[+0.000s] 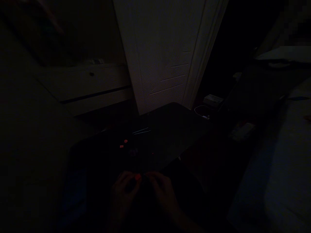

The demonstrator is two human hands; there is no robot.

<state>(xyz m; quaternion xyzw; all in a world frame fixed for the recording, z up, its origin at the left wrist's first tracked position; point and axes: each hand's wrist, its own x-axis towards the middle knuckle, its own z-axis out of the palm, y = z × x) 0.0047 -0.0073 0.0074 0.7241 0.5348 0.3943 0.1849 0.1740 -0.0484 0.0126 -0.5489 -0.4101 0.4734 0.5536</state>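
The scene is very dark. My left hand (125, 191) and my right hand (162, 191) meet close together at the near edge of a small dark table (170, 136). The left fingers pinch a tiny orange piece (138, 177). The right fingers are pinched beside it on something too thin and dim to name. Two more small orange pieces (123, 144) lie on the table further out. Thin pale rods or wires (142, 131) lie beyond them.
A white door (165, 55) stands behind the table. A pale drawer unit (85, 84) is at the left. A white cable (202, 113) and a small box (212, 99) lie on the floor at the right, beside a bed edge (279, 155).
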